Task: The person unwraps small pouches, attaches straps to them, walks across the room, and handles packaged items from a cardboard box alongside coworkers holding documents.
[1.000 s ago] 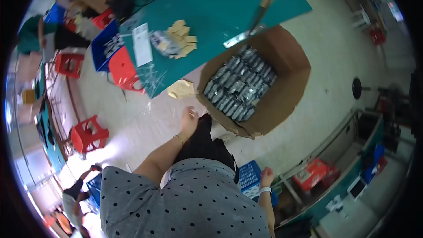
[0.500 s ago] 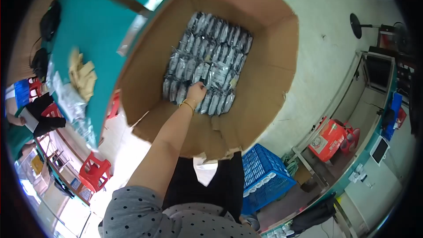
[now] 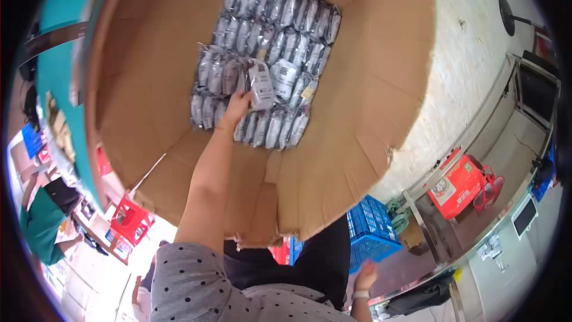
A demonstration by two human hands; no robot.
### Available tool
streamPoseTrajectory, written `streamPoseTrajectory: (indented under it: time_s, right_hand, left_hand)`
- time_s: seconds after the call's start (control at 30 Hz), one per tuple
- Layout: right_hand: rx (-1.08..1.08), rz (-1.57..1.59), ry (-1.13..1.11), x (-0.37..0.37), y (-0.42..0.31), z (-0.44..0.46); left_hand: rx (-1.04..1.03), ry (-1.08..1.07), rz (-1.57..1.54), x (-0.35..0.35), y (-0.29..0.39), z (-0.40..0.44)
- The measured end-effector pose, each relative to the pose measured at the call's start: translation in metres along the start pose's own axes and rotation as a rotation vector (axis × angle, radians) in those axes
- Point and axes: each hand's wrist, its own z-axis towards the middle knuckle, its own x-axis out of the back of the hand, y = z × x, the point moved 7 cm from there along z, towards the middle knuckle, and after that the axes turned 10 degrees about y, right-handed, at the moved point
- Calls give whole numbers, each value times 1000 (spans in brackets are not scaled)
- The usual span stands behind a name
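Inside a large cardboard box (image 3: pixel 381 83), wrapped packets (image 3: pixel 292 9) stand in several tight rows. My left hand (image 3: pixel 239 106) reaches down among them, its fingers closed on the edge of a clear-wrapped packet (image 3: pixel 261 86) with a printed white label. Beside that packet another one (image 3: pixel 283 77) lies with its label facing up. Outside the box, at the lower right, my right hand (image 3: pixel 367 274) hangs near a blue crate (image 3: pixel 369 229); its fingers look curled, and whether they hold anything is too small to tell.
The green table (image 3: pixel 56 77) borders the box at the left. A red stool (image 3: pixel 128 220) and a person in green (image 3: pixel 44 220) are at the lower left. To the right are a red bag (image 3: pixel 459 188), a metal-framed bench and a black fan (image 3: pixel 506 16).
The view has come closer to the box. My left hand has gone from beside the box into it and taken hold of a packet. My right hand has come back into view.
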Motion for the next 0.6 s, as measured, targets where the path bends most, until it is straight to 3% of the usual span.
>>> streamPoseTrajectory:
  time_s: [0.03,0.1,0.2,0.27,0.3,0.4,0.6]
  right_hand:
    - [-64,354,179,5,-18,28]
    - [251,379,363,75,-183,64]
    - [560,582,233,139,-350,48]
    - [935,659,-1,159,-449,15]
    - [1082,587,-36,166,-488,-4]
    - [1501,461,-106,178,-546,-64]
    - [1671,486,52,207,-548,-132]
  left_hand:
    - [27,-44,-159,3,24,-39]
    - [67,-86,-359,7,90,-131]
    - [133,-204,-346,28,134,-238]
    - [114,-325,-551,17,190,-320]
    - [91,-368,-503,20,201,-347]
    - [13,-401,-462,24,240,-424]
    - [-66,-414,-668,55,251,-478]
